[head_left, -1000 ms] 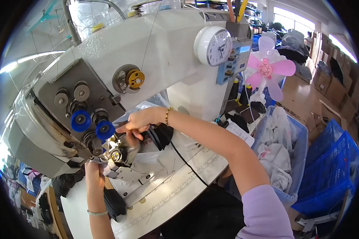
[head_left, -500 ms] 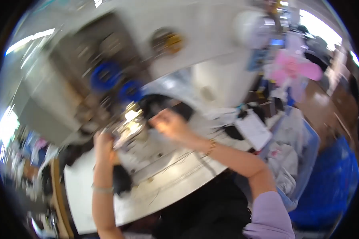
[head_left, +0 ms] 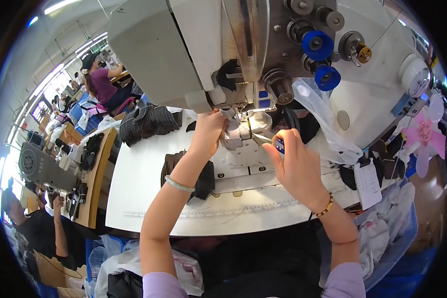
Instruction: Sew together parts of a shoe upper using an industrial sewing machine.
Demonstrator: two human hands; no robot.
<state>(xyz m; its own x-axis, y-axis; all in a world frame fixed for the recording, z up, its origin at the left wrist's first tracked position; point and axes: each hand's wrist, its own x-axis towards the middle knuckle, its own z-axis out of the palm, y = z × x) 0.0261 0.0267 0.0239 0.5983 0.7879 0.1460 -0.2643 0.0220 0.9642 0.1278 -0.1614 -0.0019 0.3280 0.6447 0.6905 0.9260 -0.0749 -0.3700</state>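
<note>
Right hand [head_left: 300, 166] moved nearer the printed ruler [head_left: 223, 211].

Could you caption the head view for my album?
Left hand and right hand at a sewing machine above a white tabletop.

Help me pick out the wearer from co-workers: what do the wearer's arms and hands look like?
The left hand is ungloved, with a smooth, pale bangle above the wrist. The right hand, also ungloved, has a beaded bracelet in dark and gold at the wrist. The short sleeves are lilac.
</note>
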